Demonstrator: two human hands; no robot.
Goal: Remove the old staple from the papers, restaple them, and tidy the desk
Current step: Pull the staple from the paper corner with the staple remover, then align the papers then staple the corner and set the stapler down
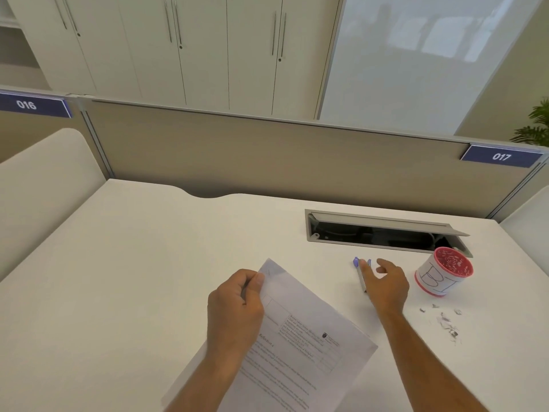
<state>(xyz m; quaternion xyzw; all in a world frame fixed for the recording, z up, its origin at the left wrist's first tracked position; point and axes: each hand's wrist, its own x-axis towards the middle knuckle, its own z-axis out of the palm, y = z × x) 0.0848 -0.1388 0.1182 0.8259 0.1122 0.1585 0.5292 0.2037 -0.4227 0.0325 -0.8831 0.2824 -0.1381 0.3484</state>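
Note:
My left hand pinches the stack of printed papers near its top left corner, thumb on top, holding it just above the white desk. My right hand hovers over a small stapler with a silver body and blue end, fingers loosely spread and touching its top. Whether the fingers close around it is hidden by the hand. A scatter of loose bent staples lies on the desk to the right of my right forearm.
A white cup with a red rim stands right of the stapler. Behind it an open cable tray is set into the desk. A beige partition closes the far edge.

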